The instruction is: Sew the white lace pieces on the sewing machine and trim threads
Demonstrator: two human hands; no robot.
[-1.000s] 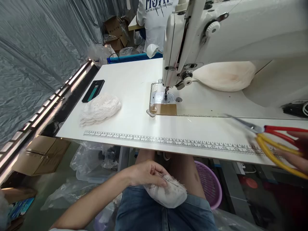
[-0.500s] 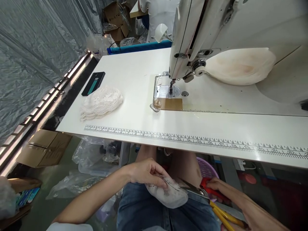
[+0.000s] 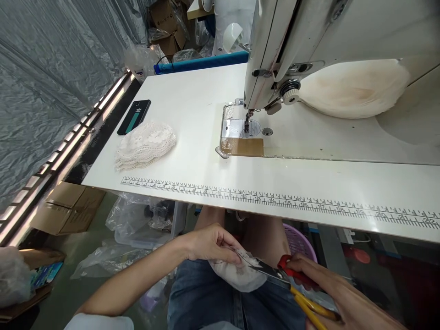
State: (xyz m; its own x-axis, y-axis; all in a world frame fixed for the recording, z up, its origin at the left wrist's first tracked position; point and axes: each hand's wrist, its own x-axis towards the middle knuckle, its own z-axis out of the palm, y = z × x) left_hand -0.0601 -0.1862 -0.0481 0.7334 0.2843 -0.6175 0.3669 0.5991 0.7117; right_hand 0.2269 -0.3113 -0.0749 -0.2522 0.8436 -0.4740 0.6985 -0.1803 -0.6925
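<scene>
On my lap, below the table edge, my left hand point(image 3: 209, 241) pinches a small white lace piece point(image 3: 237, 275) against my denim shorts. My right hand point(image 3: 330, 288) grips scissors point(image 3: 292, 280) with red and yellow handles. Their blades point left and reach the lace just under my left fingers. A stack of white lace pieces point(image 3: 144, 144) lies on the white sewing table point(image 3: 192, 110) at the left. The sewing machine point(image 3: 330, 41) stands at the upper right, its needle point(image 3: 246, 123) over the metal plate.
A dark phone point(image 3: 134, 116) lies beside the lace stack. A printed ruler point(image 3: 275, 201) runs along the table's front edge. A purple basket point(image 3: 298, 240) sits under the table. Cardboard boxes point(image 3: 68, 208) and plastic bags point(image 3: 137, 220) lie on the floor at left. A person in white stands behind the table.
My right hand brought the scissors down from the table's right edge to my lap, and the blades now reach the lace. My left hand stayed on the lace.
</scene>
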